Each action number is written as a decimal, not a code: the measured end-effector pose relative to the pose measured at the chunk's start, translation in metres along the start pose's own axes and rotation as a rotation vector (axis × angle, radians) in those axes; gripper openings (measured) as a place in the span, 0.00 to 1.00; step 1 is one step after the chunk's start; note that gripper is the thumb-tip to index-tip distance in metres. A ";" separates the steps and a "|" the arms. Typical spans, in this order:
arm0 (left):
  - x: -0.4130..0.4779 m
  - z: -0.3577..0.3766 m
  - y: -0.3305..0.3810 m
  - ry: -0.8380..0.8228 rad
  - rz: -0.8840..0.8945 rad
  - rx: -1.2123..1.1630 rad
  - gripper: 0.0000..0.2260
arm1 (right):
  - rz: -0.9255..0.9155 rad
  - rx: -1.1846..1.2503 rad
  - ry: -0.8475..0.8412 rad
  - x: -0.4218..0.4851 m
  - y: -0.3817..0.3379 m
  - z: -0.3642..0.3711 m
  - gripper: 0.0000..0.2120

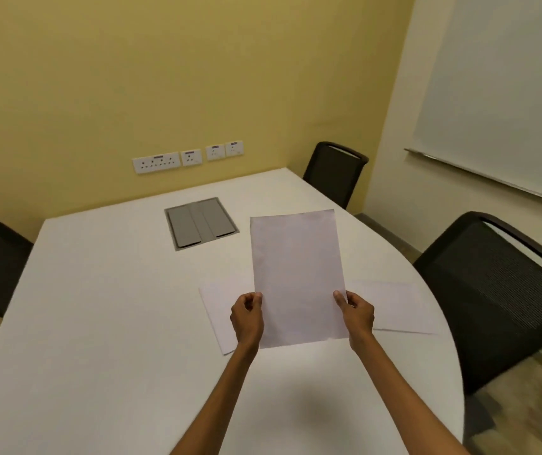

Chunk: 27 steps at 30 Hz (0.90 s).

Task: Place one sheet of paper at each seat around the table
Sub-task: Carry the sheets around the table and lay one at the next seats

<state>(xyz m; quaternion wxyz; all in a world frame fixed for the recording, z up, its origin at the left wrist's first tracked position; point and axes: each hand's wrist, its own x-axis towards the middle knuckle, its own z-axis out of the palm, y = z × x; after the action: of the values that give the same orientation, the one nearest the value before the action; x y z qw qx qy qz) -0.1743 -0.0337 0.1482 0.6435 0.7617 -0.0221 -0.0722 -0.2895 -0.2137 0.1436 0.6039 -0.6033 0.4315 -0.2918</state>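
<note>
Partly beneath top sheet (297,277), lower sheet (217,307).

Bare table (105,290) left; chairs (499,290) right

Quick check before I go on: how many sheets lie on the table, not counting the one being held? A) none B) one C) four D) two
D: a sheet on the left lies on the table partly behind the held sheet, and a sheet on the right lies by the near chair; the left hand and right hand grip only the held one.
</note>
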 end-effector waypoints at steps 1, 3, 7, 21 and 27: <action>-0.009 0.002 0.002 -0.027 0.017 0.006 0.10 | -0.011 0.010 0.017 -0.009 -0.002 -0.012 0.07; -0.025 0.006 0.008 -0.081 0.048 0.012 0.10 | -0.042 0.019 0.044 -0.026 -0.006 -0.036 0.07; -0.058 0.021 0.019 -0.153 0.087 -0.011 0.10 | -0.087 0.015 0.106 -0.058 -0.011 -0.082 0.08; -0.180 0.134 0.043 -0.436 0.193 -0.014 0.08 | -0.082 0.105 0.329 -0.100 0.000 -0.258 0.03; -0.241 0.208 0.052 -0.512 0.220 0.000 0.11 | -0.062 0.135 0.357 -0.089 0.007 -0.352 0.02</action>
<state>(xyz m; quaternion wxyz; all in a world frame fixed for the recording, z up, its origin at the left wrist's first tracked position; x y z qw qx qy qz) -0.4380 -0.2156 0.1856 0.6209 0.7117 -0.2667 -0.1921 -0.6388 -0.3037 0.1869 0.5475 -0.5133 0.4923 -0.4410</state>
